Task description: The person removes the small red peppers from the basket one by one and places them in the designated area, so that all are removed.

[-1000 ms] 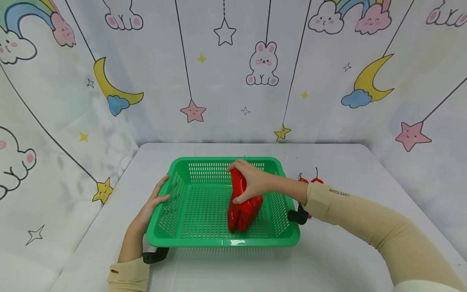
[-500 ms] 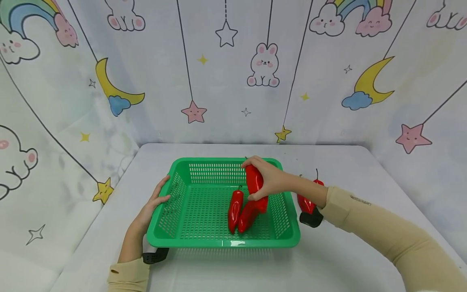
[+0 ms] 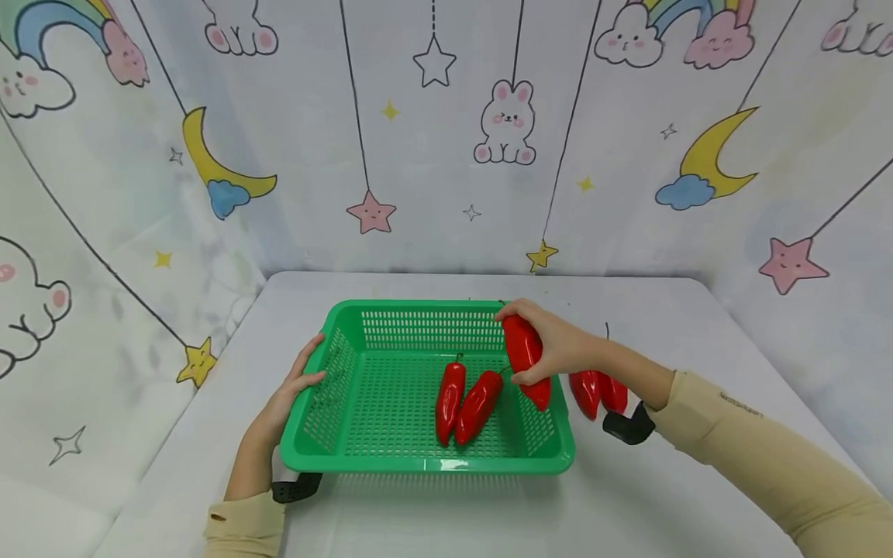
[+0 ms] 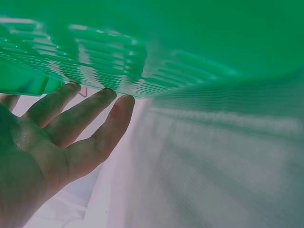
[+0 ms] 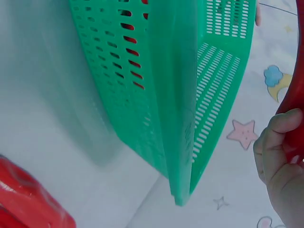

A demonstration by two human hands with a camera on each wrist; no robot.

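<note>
My left hand (image 3: 282, 403) grips the left rim of a green plastic basket (image 3: 425, 465), its thumb over the rim. In the left wrist view, fingertips (image 4: 124, 102) touch the outer wall from below. My right hand (image 3: 558, 345) holds a glossy red chili pepper (image 3: 523, 353) between thumb and fingers, near the right rim. Only part of that pepper (image 5: 295, 80) shows in the right wrist view. On the basket floor lie two more red peppers, one upright in the view (image 3: 449, 403) and one slanting (image 3: 478, 407).
Two red peppers (image 3: 584, 391) lie on the white table (image 3: 418, 519) right of the basket, partly covered by my right forearm. A cloth backdrop (image 3: 432, 139) with cartoon drawings surrounds the table. Black wrist mounts (image 3: 628, 424) are strapped to both wrists.
My right hand has carried its pepper to the right, from above the two peppers in the basket to the right rim. The left hand and the basket have stayed put.
</note>
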